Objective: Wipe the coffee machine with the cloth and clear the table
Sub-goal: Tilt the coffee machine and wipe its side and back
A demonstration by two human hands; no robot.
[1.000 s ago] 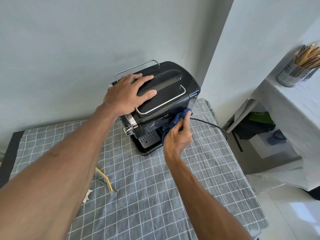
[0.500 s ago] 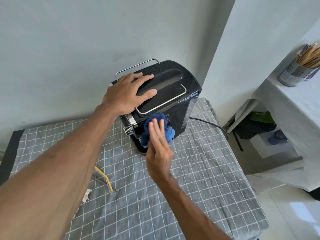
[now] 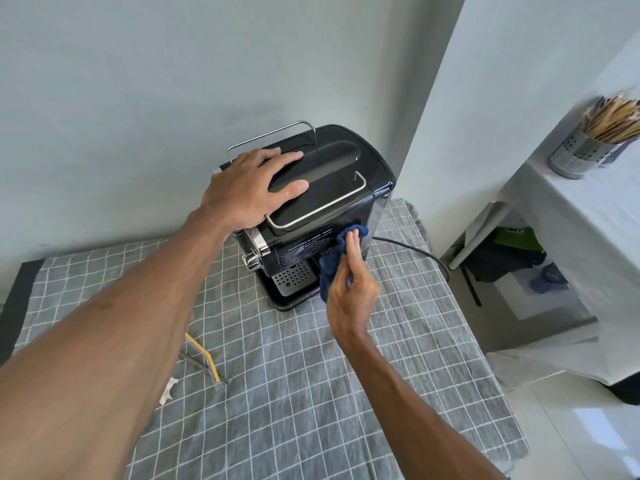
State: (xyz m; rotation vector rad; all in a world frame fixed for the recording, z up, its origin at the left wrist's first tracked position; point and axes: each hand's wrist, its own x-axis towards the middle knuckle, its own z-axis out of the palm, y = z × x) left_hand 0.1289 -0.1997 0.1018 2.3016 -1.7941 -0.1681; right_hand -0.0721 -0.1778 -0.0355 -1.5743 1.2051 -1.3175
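The right hand [image 3: 351,292] has slid the blue cloth [image 3: 334,268] from the middle of the coffee machine's [image 3: 332,188] front face, where it was half a second ago, toward that face's right edge. The cloth's top now presses higher, just under the machine's top rim, with two fingers [image 3: 353,244] flat against it.

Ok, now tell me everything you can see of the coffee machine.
The coffee machine is a glossy black box, plastic by its look, standing upright on the grey checked tablecloth close to the wall. Two metal wire rails run along its flat top; chrome fittings stick out at its left side, white print runs across the front, and a perforated metal drip tray sits at the base. A black cord leads off to its right. The left hand lies flat on top; the right hand presses a blue cloth against the front.
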